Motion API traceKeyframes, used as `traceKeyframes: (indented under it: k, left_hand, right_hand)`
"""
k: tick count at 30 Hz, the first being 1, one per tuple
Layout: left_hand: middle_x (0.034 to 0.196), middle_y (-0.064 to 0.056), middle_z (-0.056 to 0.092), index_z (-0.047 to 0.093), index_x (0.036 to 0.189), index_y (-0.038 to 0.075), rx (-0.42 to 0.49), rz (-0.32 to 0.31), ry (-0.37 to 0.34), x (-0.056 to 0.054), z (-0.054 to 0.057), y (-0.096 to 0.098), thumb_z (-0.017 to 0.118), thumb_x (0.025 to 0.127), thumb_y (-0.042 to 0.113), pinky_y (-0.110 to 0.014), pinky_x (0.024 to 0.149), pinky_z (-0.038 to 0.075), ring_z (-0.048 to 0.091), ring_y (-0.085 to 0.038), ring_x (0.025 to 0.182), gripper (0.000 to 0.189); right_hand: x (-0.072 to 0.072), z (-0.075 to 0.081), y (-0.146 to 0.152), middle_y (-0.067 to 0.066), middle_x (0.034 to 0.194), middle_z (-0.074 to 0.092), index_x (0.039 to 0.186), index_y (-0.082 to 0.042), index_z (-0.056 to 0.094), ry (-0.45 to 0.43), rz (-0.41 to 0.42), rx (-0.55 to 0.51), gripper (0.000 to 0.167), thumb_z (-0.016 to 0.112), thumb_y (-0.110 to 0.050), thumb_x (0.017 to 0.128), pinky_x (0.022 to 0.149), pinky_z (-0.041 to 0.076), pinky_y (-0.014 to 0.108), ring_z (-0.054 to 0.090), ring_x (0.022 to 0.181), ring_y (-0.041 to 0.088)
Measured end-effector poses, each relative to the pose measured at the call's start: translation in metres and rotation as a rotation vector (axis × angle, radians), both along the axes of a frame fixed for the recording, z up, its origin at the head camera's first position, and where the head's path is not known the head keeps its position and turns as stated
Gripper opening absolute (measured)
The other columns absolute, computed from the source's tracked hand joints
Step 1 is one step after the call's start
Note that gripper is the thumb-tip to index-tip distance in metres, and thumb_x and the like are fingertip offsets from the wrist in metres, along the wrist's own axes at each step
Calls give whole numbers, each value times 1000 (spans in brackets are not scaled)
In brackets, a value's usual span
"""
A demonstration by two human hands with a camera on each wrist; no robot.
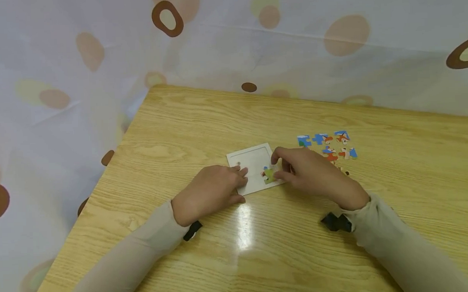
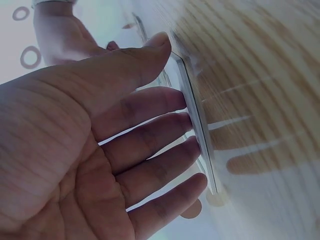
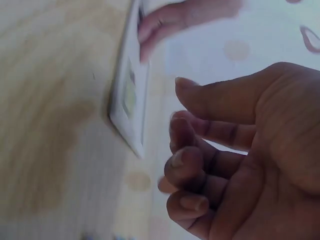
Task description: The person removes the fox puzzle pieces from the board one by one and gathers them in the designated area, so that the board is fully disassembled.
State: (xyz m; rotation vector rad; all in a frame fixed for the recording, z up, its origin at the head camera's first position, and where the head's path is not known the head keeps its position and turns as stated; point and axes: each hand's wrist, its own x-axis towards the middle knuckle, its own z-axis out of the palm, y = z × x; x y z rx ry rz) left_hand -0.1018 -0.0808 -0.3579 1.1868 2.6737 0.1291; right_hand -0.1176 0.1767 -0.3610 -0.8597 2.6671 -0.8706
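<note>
A white puzzle tray (image 1: 255, 188) with a raised border lies on the wooden table. My left hand (image 1: 217, 185) rests its fingertips on the tray's left edge, fingers nearly straight, as the left wrist view also shows. Inside the tray, toward its lower right, sits a mostly green puzzle piece (image 1: 268, 175) with bits of red and blue. Over the tray's right side hovers my right hand (image 1: 306, 169), its fingers loosely curled. In the right wrist view that hand (image 3: 225, 155) has nothing between thumb and fingers and is apart from the tray (image 3: 120, 107).
Right of the tray, loose puzzle pieces lie on the table (image 1: 179, 135), among them a blue-and-green piece (image 1: 304, 140) and pieces with an orange animal's face (image 1: 342, 137). The right forearm partly covers that group. A spotted white cloth (image 1: 230, 47) hangs behind the table.
</note>
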Motion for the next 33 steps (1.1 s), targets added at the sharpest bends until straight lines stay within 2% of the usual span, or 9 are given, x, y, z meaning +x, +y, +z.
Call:
traceKeyframes:
  k: [3,8,17,23,26,30,33]
  left_hand:
    - [140,-5,64,78,111,15,0,-7,5,-1,0,1,83,89,36,-34,86,59,65,-22,123,30]
    - [139,-6,64,78,114,15,-13,-14,9,-3,-1,4,82,89,37,-34,86,59,65,-23,124,33]
    - [138,-6,65,78,111,14,-6,-10,21,-6,-2,6,81,90,38,-36,87,59,64,-23,126,32]
    - [139,-7,65,79,107,14,4,-12,9,-6,-2,6,81,91,38,-34,82,60,65,-23,124,29]
    - [139,-7,65,79,107,14,6,-13,2,-6,-2,7,81,91,38,-34,81,60,64,-23,125,28]
    - [138,-6,65,79,106,15,13,-13,-4,-7,-2,7,81,91,39,-34,81,60,64,-22,126,29]
    - [137,-7,66,79,103,14,28,-13,-9,-7,-2,7,81,90,39,-34,80,60,64,-23,125,27]
  right_hand:
    - [-4,-4,-14,-4,71,56,112,-8,64,-55,-2,53,22,76,-15,95,57,42,32,48,60,12]
    - [-8,-9,-18,-1,73,57,112,-6,62,-114,-29,111,24,77,-13,95,58,42,32,51,62,14]
    - [-8,-9,-17,3,84,55,100,-4,61,-108,-60,114,20,78,-12,93,61,42,33,50,69,17]
    - [-5,-11,-19,4,90,52,92,-9,57,-87,-48,110,20,77,-9,93,63,42,32,49,73,18]
    - [-3,-12,-20,4,89,54,100,-7,58,-88,-47,75,19,76,-6,93,65,43,33,49,75,18]
    - [-3,-14,-20,4,90,56,113,-4,58,-95,-60,47,26,75,-6,94,67,44,35,51,77,19]
    - [-3,-15,-19,5,91,55,109,-5,58,-96,-58,51,24,77,-6,93,67,45,35,51,78,20]
